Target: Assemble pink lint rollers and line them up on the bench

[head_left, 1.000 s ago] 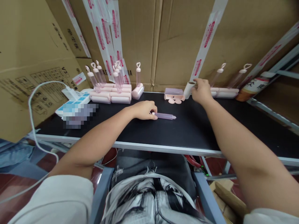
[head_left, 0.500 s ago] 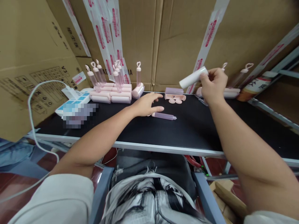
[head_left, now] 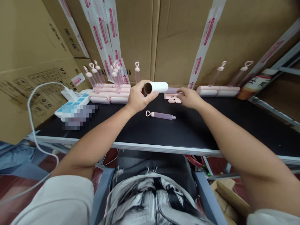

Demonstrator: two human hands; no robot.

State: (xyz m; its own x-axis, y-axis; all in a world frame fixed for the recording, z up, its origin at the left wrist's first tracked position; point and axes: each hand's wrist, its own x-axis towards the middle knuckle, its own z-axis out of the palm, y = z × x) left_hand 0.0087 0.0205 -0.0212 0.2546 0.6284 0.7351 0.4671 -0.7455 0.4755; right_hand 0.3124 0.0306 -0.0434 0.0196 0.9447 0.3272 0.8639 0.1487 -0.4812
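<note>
My left hand [head_left: 138, 98] is closed around a hollow white roll [head_left: 159, 87] with a brown inner wall, its open end turned toward me. My right hand [head_left: 190, 98] has its fingers at the right end of an open pink case [head_left: 168, 96] with a lilac part along its back. Two small pink round pieces [head_left: 174, 101] show at the case's front. In front of both hands, a lilac handle [head_left: 163, 116] with a pink heart-shaped loop lies flat on the black table [head_left: 145, 134].
At the left stand several pink cases [head_left: 99, 97] with upright heart-loop handles. Two more pink rollers [head_left: 217, 91] with handles are at the right, beside a drink bottle [head_left: 256, 82]. A white power strip [head_left: 72, 104] with a cable lies left. Cardboard [head_left: 178, 40] walls the back.
The white roll has passed from my right hand to my left, moving leftward. My right hand has moved left and down to the open pink case. The lilac handle stays on the table.
</note>
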